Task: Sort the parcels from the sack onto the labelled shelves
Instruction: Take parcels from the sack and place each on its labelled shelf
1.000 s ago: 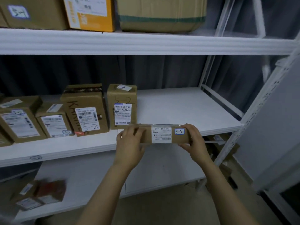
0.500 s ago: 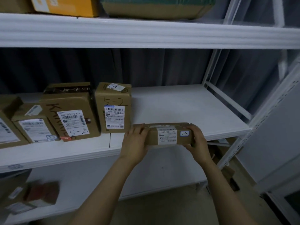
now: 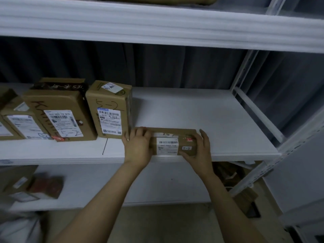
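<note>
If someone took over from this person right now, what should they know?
Left hand and right hand each grip an end of the long parcel tagged 5-2.
It sits at the front edge of the middle shelf, just right of the upright box marked 5-2.
Done: parcel brought to its shelf.
Left: let go, maybe push it back, then fetch the next parcel.
</note>
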